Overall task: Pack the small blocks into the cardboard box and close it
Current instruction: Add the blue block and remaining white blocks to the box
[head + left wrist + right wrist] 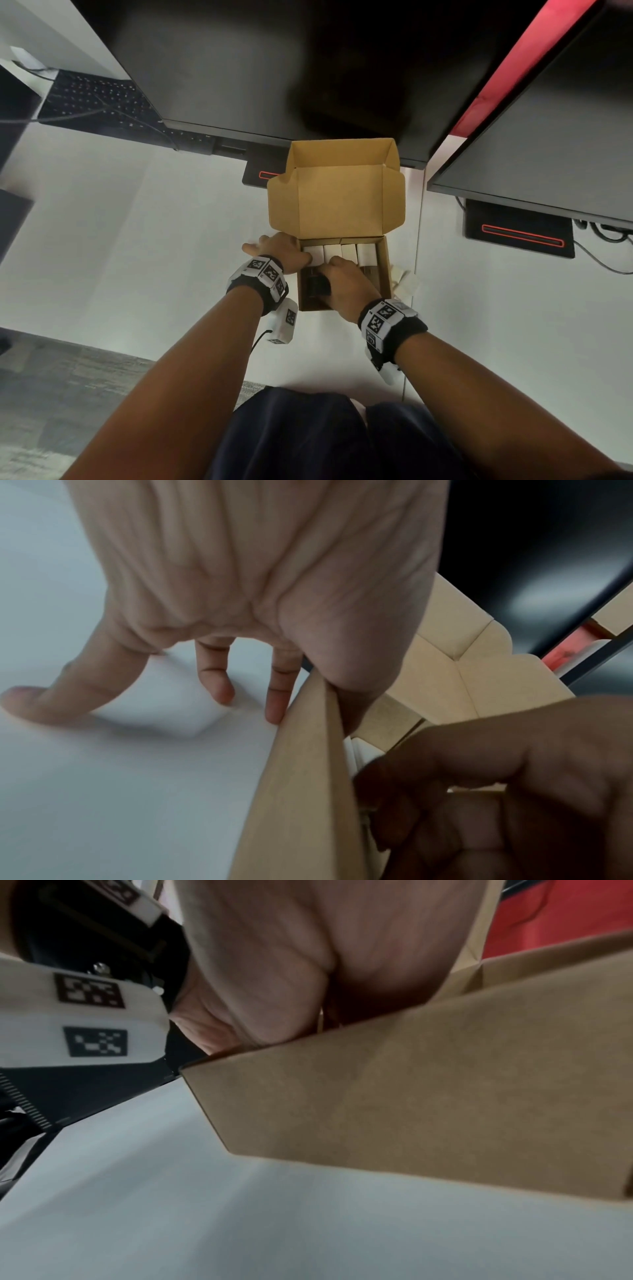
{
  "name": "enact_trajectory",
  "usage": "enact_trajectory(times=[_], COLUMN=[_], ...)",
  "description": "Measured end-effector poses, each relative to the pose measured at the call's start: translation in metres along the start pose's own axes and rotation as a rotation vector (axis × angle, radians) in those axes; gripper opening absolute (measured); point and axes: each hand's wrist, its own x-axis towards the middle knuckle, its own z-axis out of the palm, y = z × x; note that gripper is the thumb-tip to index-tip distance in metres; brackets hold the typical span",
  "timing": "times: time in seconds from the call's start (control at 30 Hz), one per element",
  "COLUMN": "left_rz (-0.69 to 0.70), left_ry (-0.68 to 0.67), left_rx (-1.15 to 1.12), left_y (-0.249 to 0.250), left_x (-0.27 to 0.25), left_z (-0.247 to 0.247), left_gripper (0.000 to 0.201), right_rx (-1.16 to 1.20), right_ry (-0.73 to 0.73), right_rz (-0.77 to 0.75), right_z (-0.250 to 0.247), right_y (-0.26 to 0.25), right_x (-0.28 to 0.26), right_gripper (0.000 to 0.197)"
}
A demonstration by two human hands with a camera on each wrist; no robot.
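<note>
The cardboard box (385, 270) stands open on the white table, its lid (339, 202) tipped back towards the monitor. Several white blocks (349, 253) stand in a row along its far wall. My left hand (274, 248) holds the box's left wall (301, 777), thumb inside and a finger against the outside, with the other fingers spread on the table. My right hand (349, 287) is down inside the box, fingers curled round a dark block (317, 284). In the right wrist view the box's front wall (411, 1096) hides those fingertips.
Two black monitors (274, 68) overhang the table just behind the box, their stand bases (517, 233) on the table. A black keyboard (99, 99) lies at the far left. A few pale loose pieces (407, 281) lie just right of the box.
</note>
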Motion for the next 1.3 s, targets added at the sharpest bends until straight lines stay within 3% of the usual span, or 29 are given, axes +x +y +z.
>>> enact_trajectory(times=[0.1,0.2,0.33,0.4,0.47,0.57,0.8,0.93,1.1,1.17,1.3], left_rz=[0.0,0.024,0.036,0.028,0.02,0.016,0.015,0.005,0.008,0.012,0.028], left_ry=[0.002,-0.003,0.006,0.018,0.026,0.017,0.025,0.024,0.026,0.029,0.035], left_rx=[0.01,0.004,-0.037,-0.039,-0.025,-0.01,-0.024,-0.017,-0.012,-0.012,-0.021], left_y=[-0.001,-0.006,-0.013,-0.013,-0.011,-0.008,-0.003,-0.003,-0.004,-0.004,-0.005], left_x=[0.003,0.007,0.008,0.008,0.008,0.008,-0.001,0.0,0.003,0.002,0.002], left_z=[0.001,0.003,0.009,0.011,0.011,0.01,0.007,0.008,0.01,0.01,0.01], left_gripper=[0.016,0.028,0.074,0.081,0.071,0.053,0.043,0.043,0.044,0.046,0.048], right_rx=[0.096,0.17,0.19,0.162,0.133,0.122,0.183,0.294,0.32,0.323,0.323], right_ry=[0.079,0.218,0.511,0.441,0.269,0.124,0.241,0.435,0.596,0.542,0.236], right_rz=[-0.021,-0.032,0.085,0.255,0.381,0.403,0.385,0.447,0.315,0.207,0.05], right_z=[-0.009,-0.029,-0.058,-0.061,-0.056,-0.037,-0.024,-0.04,-0.063,-0.068,-0.069], right_y=[0.005,0.021,0.067,0.096,0.118,0.13,0.136,0.138,0.113,0.092,0.051], right_x=[-0.007,-0.023,-0.049,-0.059,-0.066,-0.075,-0.08,-0.088,-0.086,-0.081,-0.064], right_gripper=[0.038,0.026,0.009,0.025,0.051,0.082,0.068,0.078,0.068,0.068,0.081])
